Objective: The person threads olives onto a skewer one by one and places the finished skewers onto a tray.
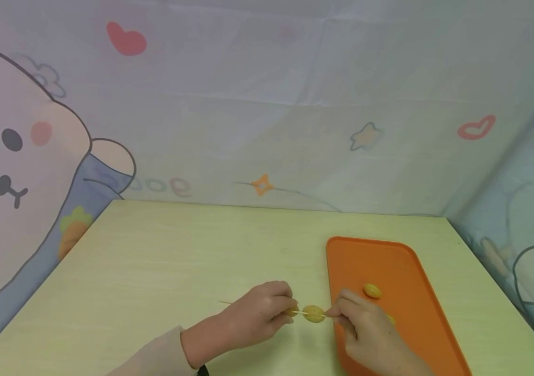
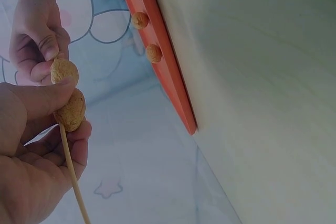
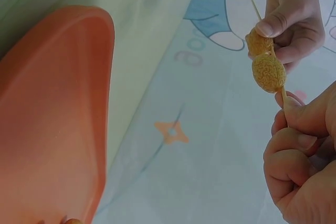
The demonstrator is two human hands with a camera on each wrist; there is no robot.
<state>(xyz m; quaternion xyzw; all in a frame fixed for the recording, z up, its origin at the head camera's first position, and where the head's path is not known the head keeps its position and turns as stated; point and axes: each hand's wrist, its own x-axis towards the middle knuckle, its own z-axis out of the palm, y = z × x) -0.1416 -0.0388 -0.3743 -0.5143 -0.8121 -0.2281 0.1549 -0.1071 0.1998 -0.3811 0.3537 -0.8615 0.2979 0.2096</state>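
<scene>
Two wrinkled, yellow-brown oval balls are threaded on a thin wooden skewer [image 2: 74,177] held across the front of the table. My left hand [image 1: 259,313] pinches the left ball [image 2: 71,109] between thumb and fingers, partly hiding it in the head view. Just right of it sits the other ball [image 1: 314,314], with a short length of bare skewer between them there. My right hand [image 1: 370,329] pinches the skewer's right end [image 3: 284,97] with thumb and index finger, close against that ball. The skewer's long tail sticks out past my left hand.
An orange tray [image 1: 401,261] lies on the right of the pale wooden table [image 1: 177,250], partly under my right hand. Loose balls of the same kind rest in it, one [image 1: 372,291] in plain sight. A printed cloth [image 1: 248,104] hangs behind the table.
</scene>
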